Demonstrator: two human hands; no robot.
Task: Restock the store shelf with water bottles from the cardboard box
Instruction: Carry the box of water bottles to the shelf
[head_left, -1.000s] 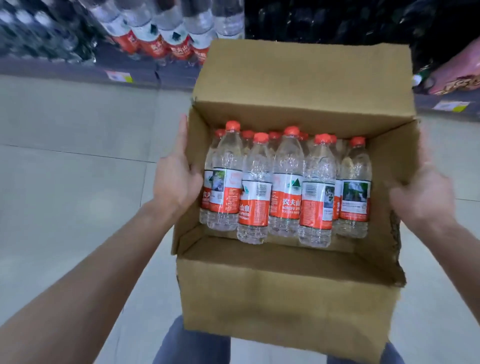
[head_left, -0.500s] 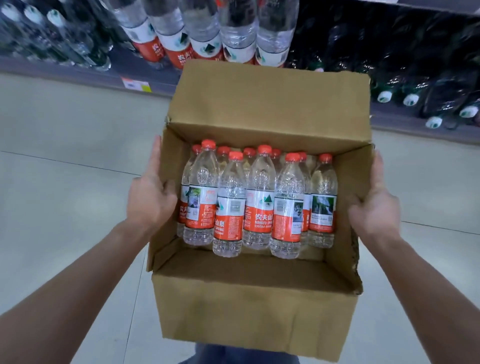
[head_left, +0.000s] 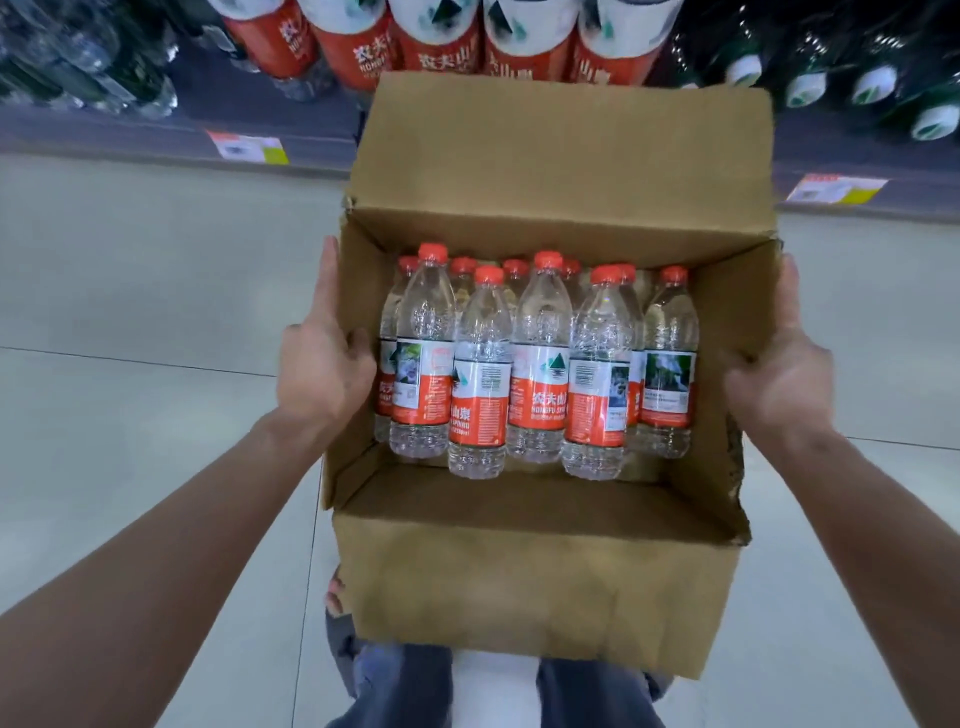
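Pale grey tiled floor (head_left: 130, 312) fills most of the view, and across the top runs the dark store shelf (head_left: 171, 122). Held over the floor, right in front of that shelf, is the open brown corrugated cardboard box (head_left: 545, 571). Its far flap stands up and its right edge is torn ragged.

On the shelf just behind the flap is a row of big clear bottles with red-and-white labels (head_left: 447, 36), and you can read 农夫山 on them with "NONGF" beneath. To their right lie dark green bottles with white caps (head_left: 878, 83). On the left the shelf stock is too blurred to read.

Now inside the box: the small clear plastic water bottles with red caps (head_left: 540, 364) stand upright against the far wall, in what looks like two rows, with the near strip of the bottom bare. Their red-and-white labels show 农夫山泉, "NONGFU SPR", a green mountain logo, a barcode and a landscape photo. The fine print is too small to make out.

The left hand (head_left: 322, 374) grips the box's left wall, thumb hooked over the rim beside the outermost bottle, fingers pressed together flat up the outside. The right hand (head_left: 779, 379) does the same on the right wall, thumb over the rim and fingers together outside.

Two yellow-and-orange price tags (head_left: 249, 148) sit on the shelf edge, their print unreadable.
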